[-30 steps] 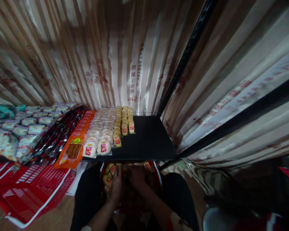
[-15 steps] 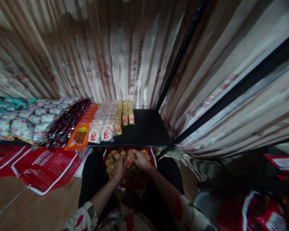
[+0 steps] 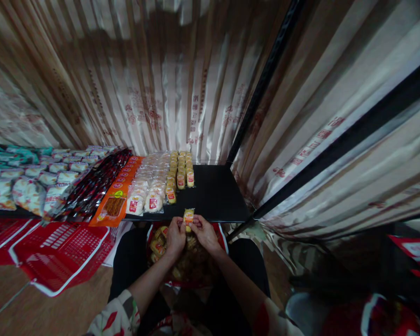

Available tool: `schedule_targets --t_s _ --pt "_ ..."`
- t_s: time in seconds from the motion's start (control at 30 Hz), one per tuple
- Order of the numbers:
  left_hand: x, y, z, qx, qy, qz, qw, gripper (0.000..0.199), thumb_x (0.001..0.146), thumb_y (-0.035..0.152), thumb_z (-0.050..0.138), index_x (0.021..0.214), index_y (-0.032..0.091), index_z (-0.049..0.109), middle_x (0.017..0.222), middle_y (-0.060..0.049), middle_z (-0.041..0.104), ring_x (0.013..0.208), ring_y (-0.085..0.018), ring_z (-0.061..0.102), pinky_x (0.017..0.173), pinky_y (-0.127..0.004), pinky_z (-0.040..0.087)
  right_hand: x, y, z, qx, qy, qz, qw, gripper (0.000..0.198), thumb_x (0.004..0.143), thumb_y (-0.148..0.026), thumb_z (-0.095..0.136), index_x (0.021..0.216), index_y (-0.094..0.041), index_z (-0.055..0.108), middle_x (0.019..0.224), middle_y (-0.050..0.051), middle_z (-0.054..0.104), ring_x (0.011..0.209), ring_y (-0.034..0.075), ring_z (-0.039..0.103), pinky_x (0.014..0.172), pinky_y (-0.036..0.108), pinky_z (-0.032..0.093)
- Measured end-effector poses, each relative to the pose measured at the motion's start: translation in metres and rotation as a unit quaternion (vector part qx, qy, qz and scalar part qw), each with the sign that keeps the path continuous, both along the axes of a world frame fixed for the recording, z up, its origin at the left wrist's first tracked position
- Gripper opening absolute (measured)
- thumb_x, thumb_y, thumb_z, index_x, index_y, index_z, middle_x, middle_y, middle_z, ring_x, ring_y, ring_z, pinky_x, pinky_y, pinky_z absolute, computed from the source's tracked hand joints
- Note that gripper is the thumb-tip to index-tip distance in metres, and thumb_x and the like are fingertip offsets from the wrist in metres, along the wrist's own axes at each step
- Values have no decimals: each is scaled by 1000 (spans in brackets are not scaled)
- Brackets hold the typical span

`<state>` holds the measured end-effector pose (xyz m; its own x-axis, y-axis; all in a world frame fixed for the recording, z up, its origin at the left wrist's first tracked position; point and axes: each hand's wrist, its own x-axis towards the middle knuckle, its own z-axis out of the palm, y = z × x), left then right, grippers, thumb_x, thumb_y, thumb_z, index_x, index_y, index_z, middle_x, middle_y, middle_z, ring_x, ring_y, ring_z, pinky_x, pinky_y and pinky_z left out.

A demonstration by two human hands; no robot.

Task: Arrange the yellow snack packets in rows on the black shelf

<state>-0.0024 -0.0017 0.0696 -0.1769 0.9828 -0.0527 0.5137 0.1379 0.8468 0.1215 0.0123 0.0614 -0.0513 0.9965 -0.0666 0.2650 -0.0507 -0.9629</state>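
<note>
Taking the held packet as the clock's centre, patterned sleeves (image 3: 117, 313) come in nearest, at five and seven o'clock, beside dark trousers (image 3: 128, 261). Between the knees, at six o'clock, a red container (image 3: 225, 239) with a white rim holds many small yellow wrapped cakes (image 3: 158, 245). The left hand (image 3: 176, 237) and right hand (image 3: 206, 233) meet above it, fingers drawn in narrow, both pinching one yellow wrapped cake packet (image 3: 189, 215) from its two sides. The packet stands label outward against the front edge of the black shelf (image 3: 219, 198); whether it touches cannot be told. Red perforated baskets (image 3: 61, 254) sit toward half past eight.

On the shelf, an orange pack of brown sticks (image 3: 115, 198) lies at nine o'clock, touching dark glossy packs (image 3: 93, 184) beyond it. Rows of round white wrapped cakes (image 3: 153, 200) stand at ten, and rows of yellow cakes (image 3: 181, 176) near twelve, just beside them. Farthest, a pleated printed curtain (image 3: 199, 70) hangs at twelve, with a black perforated post (image 3: 266, 84) at one.
</note>
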Motion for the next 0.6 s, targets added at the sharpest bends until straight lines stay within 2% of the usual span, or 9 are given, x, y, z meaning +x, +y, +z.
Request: schedule_targets --t_s 0.1,0.2,0.4,0.6 --pt "8 14 7 28 -24 5 999 14 84 25 43 94 18 51 92 -5 64 87 -16 60 83 -30 47 3 15 6 25 14 -26 999 21 76 -26 56 96 -19 58 88 4 69 78 15 65 75 29 53" --pt "17 27 8 68 -31 13 997 24 85 25 40 104 16 51 103 -9 62 98 -18 58 90 -34 45 5 34 12 40 -23 -66 997 22 76 -27 56 97 -20 58 87 3 69 78 16 65 73 29 53" --pt "33 45 -10 141 -18 7 990 43 88 26 34 128 11 41 138 -15 42 130 -21 36 110 -39 29 1 72 16 54 -126 -81 987 20 78 -26 54 96 -22 59 82 0 68 73 14 64 70 26 51" --pt "33 63 -18 156 2 -12 988 51 90 31 28 133 5 39 144 -17 34 135 -22 27 113 -40 22 -10 104 6 85 -147 -67 983 25 79 -26 51 101 -18 59 87 3 67 73 14 62 69 26 50"
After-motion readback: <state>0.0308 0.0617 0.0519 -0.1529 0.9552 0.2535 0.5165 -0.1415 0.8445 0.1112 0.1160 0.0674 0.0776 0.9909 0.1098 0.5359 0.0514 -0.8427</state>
